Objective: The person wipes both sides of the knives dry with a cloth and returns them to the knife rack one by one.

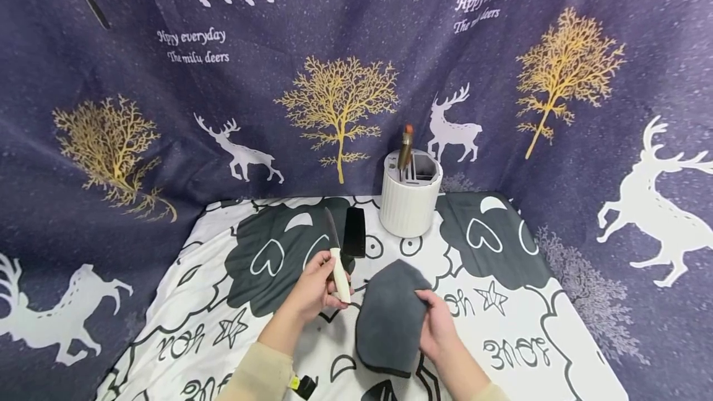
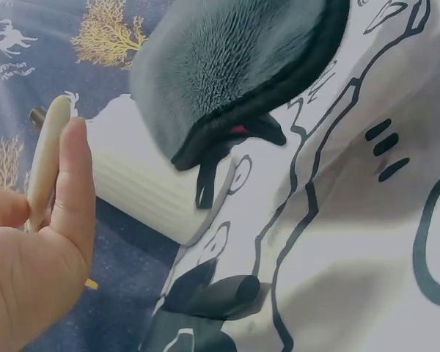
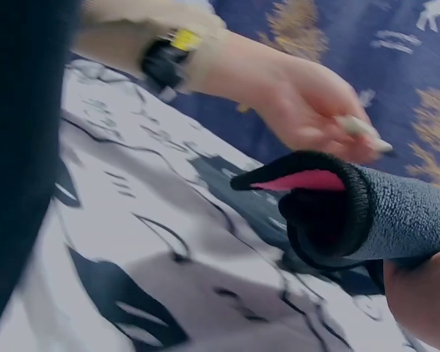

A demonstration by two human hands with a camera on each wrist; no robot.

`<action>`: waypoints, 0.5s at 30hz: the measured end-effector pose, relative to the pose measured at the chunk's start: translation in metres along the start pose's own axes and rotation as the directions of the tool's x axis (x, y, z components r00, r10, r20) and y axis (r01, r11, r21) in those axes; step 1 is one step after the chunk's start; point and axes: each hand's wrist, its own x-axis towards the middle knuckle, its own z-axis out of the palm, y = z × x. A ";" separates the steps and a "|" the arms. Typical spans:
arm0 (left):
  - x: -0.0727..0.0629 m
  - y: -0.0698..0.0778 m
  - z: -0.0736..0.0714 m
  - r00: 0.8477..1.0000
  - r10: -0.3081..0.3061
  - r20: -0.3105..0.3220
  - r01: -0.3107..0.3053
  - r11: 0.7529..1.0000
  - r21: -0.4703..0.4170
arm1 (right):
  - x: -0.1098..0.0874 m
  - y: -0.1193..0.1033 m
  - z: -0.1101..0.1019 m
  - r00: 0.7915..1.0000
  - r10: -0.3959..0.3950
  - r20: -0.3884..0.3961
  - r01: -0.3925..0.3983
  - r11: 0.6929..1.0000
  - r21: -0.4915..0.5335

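Left hand [image 1: 313, 289] grips a knife [image 1: 337, 258]; right hand [image 1: 437, 325] holds grey cloth [image 1: 390, 320]

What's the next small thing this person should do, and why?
I'd probably bring the gray cloth gently against the blade of the knife: the left grip holds the knife by its white handle, blade bare and pointing away, while the right grip holds the cloth nearby, not touching the blade.

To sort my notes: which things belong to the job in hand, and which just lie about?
Likely for the job:
white-handled narrow knife (left hand)
grey fleecy cloth (right hand)

Seemingly idle:
black oblong object
white ribbed cylindrical holder
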 end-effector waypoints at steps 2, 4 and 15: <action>0.000 -0.001 0.000 1.000 -0.010 0.007 0.010 1.000 -0.017 | -0.002 -0.013 -0.007 0.996 -0.054 -0.069 0.054 0.999 0.001; 0.001 -0.001 0.000 1.000 -0.007 0.014 0.008 1.000 -0.027 | -0.005 -0.029 -0.016 0.990 -0.096 -0.101 0.097 0.995 0.008; 0.004 -0.002 -0.003 0.999 -0.008 0.041 0.008 1.000 0.015 | -0.026 -0.128 -0.058 0.862 -0.423 -0.279 0.227 0.815 -0.534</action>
